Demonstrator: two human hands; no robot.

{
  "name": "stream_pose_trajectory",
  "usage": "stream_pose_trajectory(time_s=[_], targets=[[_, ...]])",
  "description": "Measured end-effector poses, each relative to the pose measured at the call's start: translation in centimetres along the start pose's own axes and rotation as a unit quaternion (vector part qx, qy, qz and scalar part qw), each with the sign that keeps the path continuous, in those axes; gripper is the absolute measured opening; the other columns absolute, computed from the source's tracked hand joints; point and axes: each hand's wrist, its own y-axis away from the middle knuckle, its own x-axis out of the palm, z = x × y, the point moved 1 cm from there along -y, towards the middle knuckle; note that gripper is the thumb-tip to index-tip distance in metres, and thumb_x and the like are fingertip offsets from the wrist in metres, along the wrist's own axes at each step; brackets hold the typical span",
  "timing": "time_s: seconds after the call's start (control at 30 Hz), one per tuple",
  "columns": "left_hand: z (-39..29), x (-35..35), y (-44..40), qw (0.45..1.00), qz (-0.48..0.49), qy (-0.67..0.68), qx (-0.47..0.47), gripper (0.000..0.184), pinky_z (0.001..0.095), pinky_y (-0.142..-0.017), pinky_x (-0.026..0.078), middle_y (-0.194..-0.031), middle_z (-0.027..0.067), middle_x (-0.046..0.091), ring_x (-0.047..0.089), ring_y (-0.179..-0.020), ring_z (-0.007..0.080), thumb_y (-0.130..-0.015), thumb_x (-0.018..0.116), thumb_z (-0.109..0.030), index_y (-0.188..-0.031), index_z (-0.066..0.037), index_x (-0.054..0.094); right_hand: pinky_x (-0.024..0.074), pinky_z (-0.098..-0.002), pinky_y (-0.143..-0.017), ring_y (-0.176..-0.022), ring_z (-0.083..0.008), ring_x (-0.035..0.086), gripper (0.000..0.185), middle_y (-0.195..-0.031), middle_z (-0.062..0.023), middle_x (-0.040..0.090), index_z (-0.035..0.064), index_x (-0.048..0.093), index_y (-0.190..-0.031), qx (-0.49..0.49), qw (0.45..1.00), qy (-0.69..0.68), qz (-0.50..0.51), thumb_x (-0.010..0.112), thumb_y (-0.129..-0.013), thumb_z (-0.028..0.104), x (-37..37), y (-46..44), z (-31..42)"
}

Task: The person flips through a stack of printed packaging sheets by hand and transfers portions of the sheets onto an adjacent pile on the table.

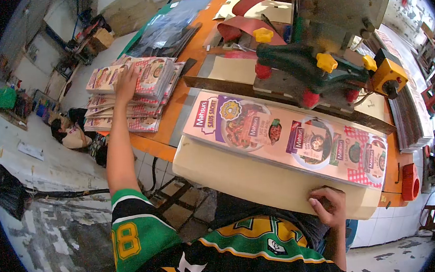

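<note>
My left hand reaches out and lies on top of a pile of printed cardboard sheets at the table's left edge, its fingers stretched over the top bundle. The pile is stacked in uneven bundles with pink and red-checked print. In front of me a long stack of printed "Mahsuri" sheets rests on a cream board, under the front of the machine. My right hand is by the board's near right edge, fingers loosely curled and thumb apart, with nothing visible in it.
The machine with yellow knobs stands behind the long stack, a metal bar along its front. Dark plastic-like sheets lie at the far left. A red tape roll is at the right edge. Another person sits low at left.
</note>
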Motion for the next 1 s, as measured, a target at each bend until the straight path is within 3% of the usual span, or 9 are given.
stream_pose_trajectory(time_s=[0.1, 0.17, 0.47, 0.57, 0.63, 0.8, 0.87, 0.93, 1.0], targets=[[-3.1, -2.3, 2.1, 1.0, -0.012, 0.012, -0.017, 0.059, 0.0597, -0.114, 0.017, -0.159, 0.0119, 0.028, 0.025, -0.144, 0.0407, -0.099, 0.031, -0.06, -0.152, -0.035, 0.031, 0.0518, -0.0329, -0.065, -0.068, -0.0235, 0.068, 0.015, -0.077, -0.0116, 0.07, 0.0022, 0.07, -0.089, 0.017, 0.999, -0.027, 0.004, 0.073, -0.079, 0.013, 0.0, 0.2, -0.2], [-3.0, -2.3, 2.5, 0.999, -0.01, 0.035, -0.041, 0.058, 0.061, -0.114, 0.016, -0.159, 0.0118, 0.028, 0.025, -0.145, 0.0401, -0.099, 0.031, -0.059, -0.152, -0.036, 0.03, 0.05, -0.026, -0.063, -0.068, -0.0153, 0.065, 0.012, -0.077, -0.01, 0.069, -0.0021, 0.068, -0.089, -0.036, 0.999, -0.007, 0.018, 0.07, -0.081, 0.006, 0.0, -0.1, 0.1], [-3.4, -3.9, 1.2, 0.994, 0.026, 0.087, -0.063, 0.058, 0.061, -0.113, 0.018, -0.157, 0.0109, 0.032, 0.028, -0.144, 0.0381, -0.097, 0.034, -0.057, -0.149, -0.033, 0.038, 0.0509, -0.0267, -0.065, -0.07, -0.0154, 0.066, 0.012, -0.079, -0.0105, 0.069, -0.003, 0.068, -0.092, -0.05, 0.998, -0.01, 0.031, 0.069, -0.083, 0.005, 0.0, 0.2, 0.1], [-4.9, -4.6, 1.0, 0.999, -0.024, 0.028, -0.035, 0.058, 0.0541, -0.111, 0.028, -0.149, 0.0139, 0.044, 0.041, -0.137, 0.0374, -0.097, 0.039, -0.055, -0.143, -0.022, 0.049, 0.0508, -0.0266, -0.065, -0.07, -0.0151, 0.065, 0.012, -0.079, -0.0103, 0.069, -0.0034, 0.069, -0.092, -0.052, 0.998, -0.013, 0.024, 0.068, -0.083, 0.005, -0.2, 0.6, -0.1], [-6.6, -6.4, 2.2, 0.987, -0.044, 0.121, -0.095, 0.053, 0.0458, -0.104, 0.04, -0.136, 0.0177, 0.056, 0.053, -0.126, 0.0357, -0.096, 0.049, -0.047, -0.132, -0.01, 0.059, 0.0506, -0.0267, -0.064, -0.069, -0.0152, 0.065, 0.011, -0.078, -0.0103, 0.069, -0.0035, 0.069, -0.092, -0.06, 0.998, -0.026, 0.017, 0.068, -0.083, 0.005, -0.3, 0.7, -0.1], [-19.2, -14.1, 7.8, 0.959, -0.164, 0.214, -0.088, 0.039, 0.0387, -0.098, 0.046, -0.123, 0.019, 0.064, 0.06, -0.117, 0.0328, -0.097, 0.058, -0.031, -0.12, -0.001, 0.063, 0.0495, -0.0269, -0.059, -0.065, -0.0154, 0.064, 0.009, -0.073, -0.0104, 0.067, -0.0031, 0.069, -0.089, -0.089, 0.996, -0.021, -0.015, 0.066, -0.084, 0.004, -1.7, 1.7, -0.6], [-23.8, -16.0, 10.8, 0.949, -0.191, 0.239, -0.075, 0.036, 0.038, -0.098, 0.046, -0.121, 0.019, 0.064, 0.06, -0.116, 0.0312, -0.097, 0.058, -0.027, -0.12, 0.0, 0.063, 0.0486, -0.0324, -0.062, -0.066, -0.0227, 0.066, 0.013, -0.072, -0.0115, 0.069, 0.0016, 0.07, -0.084, -0.035, 0.991, 0.032, -0.127, 0.07, -0.083, 0.015, -3.4, 2.9, -0.9], [-27.2, -16.7, 13.5, 0.933, -0.222, 0.282, -0.012, 0.034, 0.0364, -0.099, 0.044, -0.12, 0.0161, 0.065, 0.06, -0.115, 0.0275, -0.098, 0.058, -0.026, -0.119, 0.001, 0.063, 0.0458, -0.0248, -0.058, -0.056, -0.0134, 0.06, 0.018, -0.063, -0.0075, 0.062, -0.004, 0.065, -0.082, -0.067, 0.966, 0.014, -0.249, 0.06, -0.093, 0.01, -4.8, 3.8, -1.0], [-29.9, -16.1, 16.3, 0.91, -0.185, 0.369, -0.042, 0.036, 0.0359, -0.1, 0.043, -0.122, 0.0149, 0.064, 0.059, -0.116, 0.0258, -0.099, 0.056, -0.027, -0.121, 0.002, 0.061, 0.0395, -0.0223, -0.055, -0.053, -0.0087, 0.049, 0.024, -0.06, -0.0015, 0.053, -0.0047, 0.063, -0.086, -0.081, 0.923, 0.019, -0.375, 0.055, -0.098, 0.015, -6.8, 3.8, -1.1]])
